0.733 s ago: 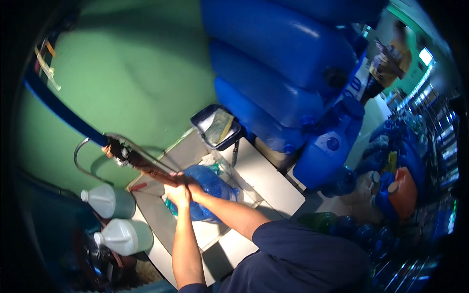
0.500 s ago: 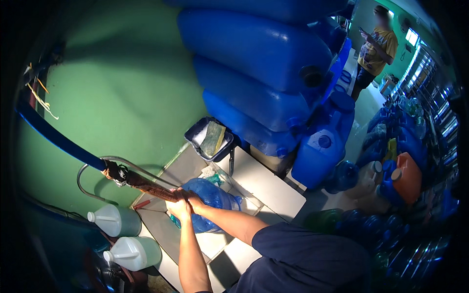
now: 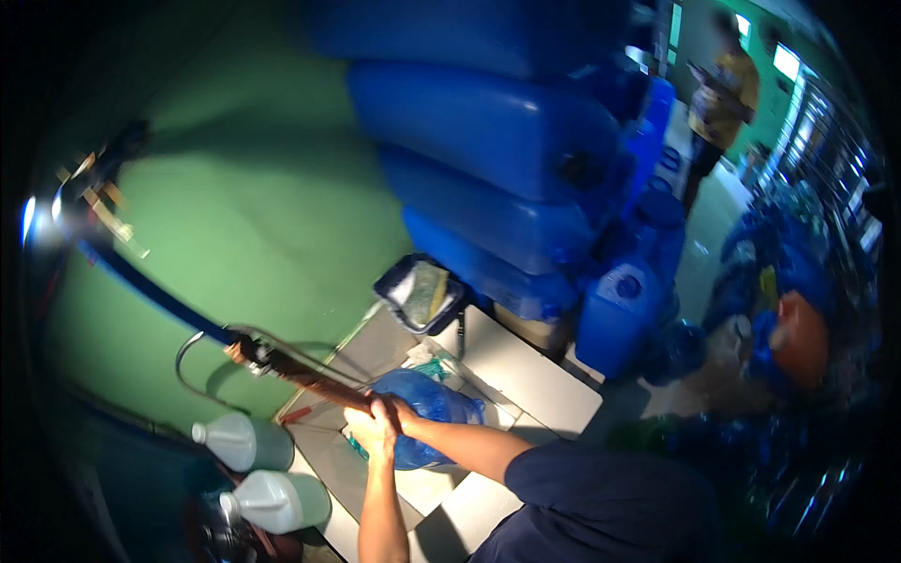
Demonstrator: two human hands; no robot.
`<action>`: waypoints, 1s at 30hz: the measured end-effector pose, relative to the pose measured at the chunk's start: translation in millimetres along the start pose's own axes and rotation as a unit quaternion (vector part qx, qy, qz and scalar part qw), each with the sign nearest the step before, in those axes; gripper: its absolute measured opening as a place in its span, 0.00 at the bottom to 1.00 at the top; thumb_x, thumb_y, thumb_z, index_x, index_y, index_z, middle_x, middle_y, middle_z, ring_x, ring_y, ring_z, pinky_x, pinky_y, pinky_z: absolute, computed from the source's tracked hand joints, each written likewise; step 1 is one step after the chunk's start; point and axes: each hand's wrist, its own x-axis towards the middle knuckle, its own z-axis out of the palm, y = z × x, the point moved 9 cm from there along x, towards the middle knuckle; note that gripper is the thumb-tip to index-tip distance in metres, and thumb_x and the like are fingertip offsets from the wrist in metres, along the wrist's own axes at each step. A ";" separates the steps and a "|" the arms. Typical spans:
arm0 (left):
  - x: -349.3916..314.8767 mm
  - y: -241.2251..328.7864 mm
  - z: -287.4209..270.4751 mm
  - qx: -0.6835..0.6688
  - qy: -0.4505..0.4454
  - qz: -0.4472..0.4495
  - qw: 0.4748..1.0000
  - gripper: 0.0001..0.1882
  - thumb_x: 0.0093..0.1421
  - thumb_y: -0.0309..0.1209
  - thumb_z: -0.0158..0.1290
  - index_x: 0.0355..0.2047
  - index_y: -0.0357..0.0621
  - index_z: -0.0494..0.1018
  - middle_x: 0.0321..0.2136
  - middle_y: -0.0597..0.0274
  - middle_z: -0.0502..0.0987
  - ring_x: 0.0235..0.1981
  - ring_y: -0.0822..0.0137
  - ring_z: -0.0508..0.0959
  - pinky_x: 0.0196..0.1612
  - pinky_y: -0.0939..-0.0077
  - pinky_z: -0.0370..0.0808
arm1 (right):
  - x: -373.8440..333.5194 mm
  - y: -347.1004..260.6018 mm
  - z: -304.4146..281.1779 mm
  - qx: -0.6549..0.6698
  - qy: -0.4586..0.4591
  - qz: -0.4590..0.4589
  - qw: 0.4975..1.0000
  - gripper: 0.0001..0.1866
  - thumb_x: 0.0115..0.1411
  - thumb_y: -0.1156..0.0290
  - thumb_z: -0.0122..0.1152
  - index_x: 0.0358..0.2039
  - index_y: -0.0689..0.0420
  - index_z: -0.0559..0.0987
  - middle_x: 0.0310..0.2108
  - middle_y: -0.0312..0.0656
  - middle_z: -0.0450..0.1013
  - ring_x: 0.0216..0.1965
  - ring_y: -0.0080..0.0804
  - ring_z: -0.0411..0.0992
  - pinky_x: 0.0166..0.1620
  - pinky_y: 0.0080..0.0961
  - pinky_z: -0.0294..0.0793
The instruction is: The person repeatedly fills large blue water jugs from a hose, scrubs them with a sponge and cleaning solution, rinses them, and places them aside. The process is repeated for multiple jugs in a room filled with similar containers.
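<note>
My left hand (image 3: 374, 429) and my right hand (image 3: 402, 414) are closed together round the lower end of a brown-covered pipe (image 3: 314, 377), which joins a blue hose (image 3: 155, 293) at a dark wrapped joint. Just beyond and beneath my hands, a large round blue water jug (image 3: 432, 402) lies on its side on pale tiles, its neck toward the right. My hands hide part of the jug and the pipe's tip. A teal and white cloth or scrubber (image 3: 427, 362) sits behind the jug.
Two translucent jugs of pale liquid (image 3: 246, 443) stand at the left. A dark basin (image 3: 418, 294) holds a sponge (image 3: 431, 293). Big blue containers (image 3: 469, 122) are stacked behind; more jugs crowd the right, including an orange one (image 3: 800, 338). A person (image 3: 725, 98) stands far right.
The whole view has shifted, so everything sits slightly lower and further right in the picture. Both hands keep their grip on the pipe, and the jug stays under them.
</note>
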 end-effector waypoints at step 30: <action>-136.2 31.5 -228.9 -0.357 0.176 -0.255 0.881 0.46 0.54 0.39 0.65 0.68 0.39 0.54 0.59 0.51 0.68 0.57 0.59 0.72 0.61 0.62 0.70 | -9.5 -169.7 -353.1 0.159 0.146 -0.174 0.961 0.28 0.67 0.49 0.49 0.49 0.64 0.75 0.47 0.48 0.75 0.48 0.43 0.74 0.60 0.43 0.69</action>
